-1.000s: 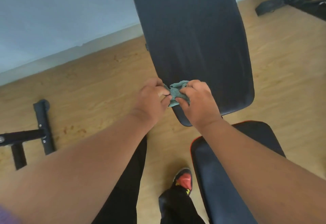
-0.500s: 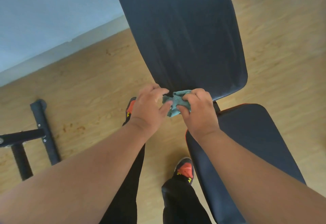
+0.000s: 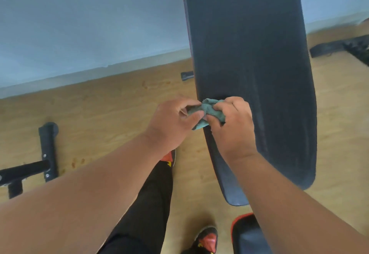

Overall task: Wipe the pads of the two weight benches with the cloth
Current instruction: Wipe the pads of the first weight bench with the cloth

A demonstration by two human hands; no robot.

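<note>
Both hands are pinching the bunched green cloth (image 3: pixel 207 111) — left hand (image 3: pixel 171 121) at nine o'clock of it, right hand (image 3: pixel 232 127) at three — against the back pad (image 3: pixel 259 63), near its left edge.

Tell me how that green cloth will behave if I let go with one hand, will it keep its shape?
Probably not. The cloth is bunched and creased between the left hand and right hand, so it looks soft and floppy. A loose corner already droops below the fingers, so it would likely dangle. It seems light, and unlikely to slip from a pinch.
</note>
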